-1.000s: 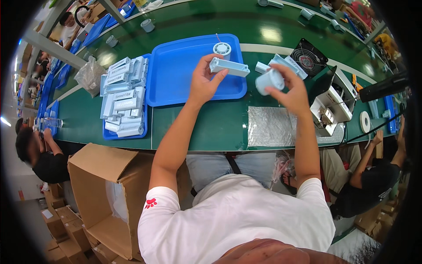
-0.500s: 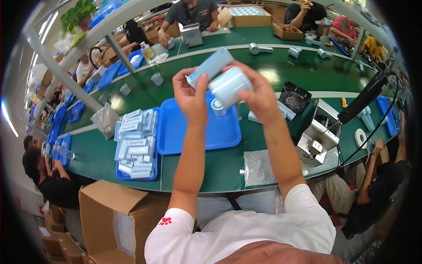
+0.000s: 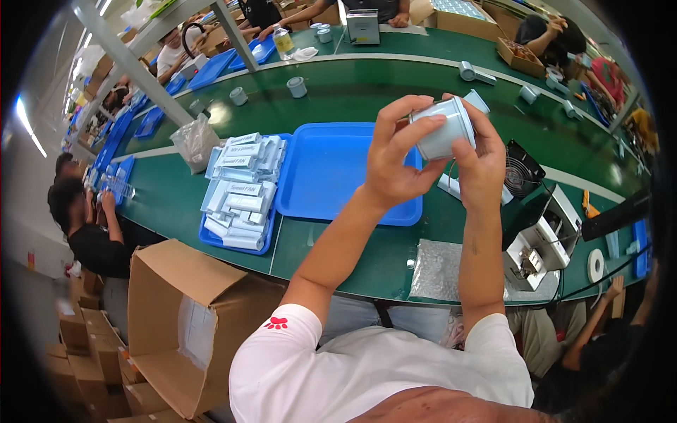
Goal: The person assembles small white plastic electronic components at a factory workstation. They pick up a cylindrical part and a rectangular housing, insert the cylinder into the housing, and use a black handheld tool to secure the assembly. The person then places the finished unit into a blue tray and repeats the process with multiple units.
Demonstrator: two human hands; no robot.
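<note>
Both my hands are raised over the right end of a flat blue tray (image 3: 331,166). Between them is a light blue cylindrical housing (image 3: 444,132) with a rim at one end. The fingers of my left hand (image 3: 398,151) curl around its left side. My right hand (image 3: 482,166) grips the rim side, thumb on the near face. A light blue piece (image 3: 477,101) sticks out behind the housing; whether it is joined to it is hidden. Left of the flat tray, light blue handle-shaped casings (image 3: 243,187) are piled in another blue tray (image 3: 261,248).
A black fan (image 3: 523,169) and a white metal fixture (image 3: 539,250) stand at the right, near bubble wrap (image 3: 438,271). Several light blue housings (image 3: 297,87) sit on the green belt (image 3: 367,88). An open carton (image 3: 180,310) stands at lower left. Other people work around the table.
My hands have moved right relative to the table. My left hand, earlier on a long light blue casing, now wraps the housing too; the casing is mostly out of sight. The view has shifted.
</note>
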